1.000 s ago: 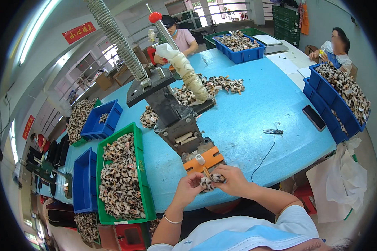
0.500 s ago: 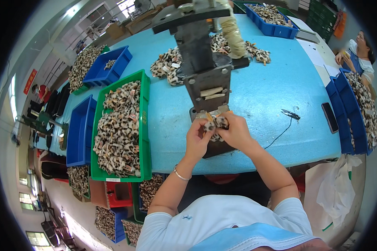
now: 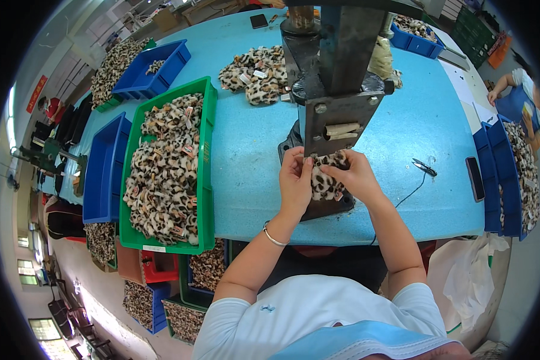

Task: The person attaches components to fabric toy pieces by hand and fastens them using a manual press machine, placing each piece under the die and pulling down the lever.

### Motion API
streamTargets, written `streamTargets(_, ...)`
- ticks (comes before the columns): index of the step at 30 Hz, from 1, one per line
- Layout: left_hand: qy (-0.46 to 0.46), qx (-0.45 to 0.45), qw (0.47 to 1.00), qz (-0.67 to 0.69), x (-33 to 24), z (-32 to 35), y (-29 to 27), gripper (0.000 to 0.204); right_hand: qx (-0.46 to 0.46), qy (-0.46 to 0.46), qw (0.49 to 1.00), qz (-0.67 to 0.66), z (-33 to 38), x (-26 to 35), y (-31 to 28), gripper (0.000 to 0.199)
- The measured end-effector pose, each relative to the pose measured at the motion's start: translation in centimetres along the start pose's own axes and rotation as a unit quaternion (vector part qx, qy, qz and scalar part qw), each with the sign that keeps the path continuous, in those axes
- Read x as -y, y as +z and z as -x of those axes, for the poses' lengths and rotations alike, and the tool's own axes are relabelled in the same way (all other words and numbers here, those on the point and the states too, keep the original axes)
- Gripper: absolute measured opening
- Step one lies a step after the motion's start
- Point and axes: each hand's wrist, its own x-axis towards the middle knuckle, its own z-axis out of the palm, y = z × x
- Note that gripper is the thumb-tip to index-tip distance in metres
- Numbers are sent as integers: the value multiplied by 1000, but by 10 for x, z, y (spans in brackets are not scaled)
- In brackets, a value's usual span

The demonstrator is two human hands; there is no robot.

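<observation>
Both of my hands pinch one leopard-print fabric piece (image 3: 325, 180) on the base of a dark metal press machine (image 3: 336, 84). My left hand (image 3: 295, 183) grips its left edge, and my right hand (image 3: 355, 175) holds its right side. The piece sits right under the press head. A silver bracelet circles my left wrist.
A green bin (image 3: 205, 150) full of leopard-print pieces stands to my left, with blue bins (image 3: 105, 174) beyond it. More pieces lie piled (image 3: 255, 72) behind the press. Small snips (image 3: 425, 168) and a phone (image 3: 475, 179) lie to the right. Another person (image 3: 522, 90) works at the far right.
The view has tilted down and closer to the press. My hands have stayed on the fabric piece at the press base, now pushed nearer under the head.
</observation>
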Motion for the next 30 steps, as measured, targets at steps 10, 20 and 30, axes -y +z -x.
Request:
streamTargets(10, 33, -24, 988, -149, 18, -7, -7, 11, 4, 76, 960, -268, 3, -33, 6, 22)
streamTargets(20, 86, 27, 957, -275, -3, 10, -4, 28, -16, 6, 1000, 7, -6, -17, -11, 33)
streamTargets(30, 87, 83, 925, -362, -6, 7, -8, 36, 30, 96, 987, -125, -19, -1, 11, 12)
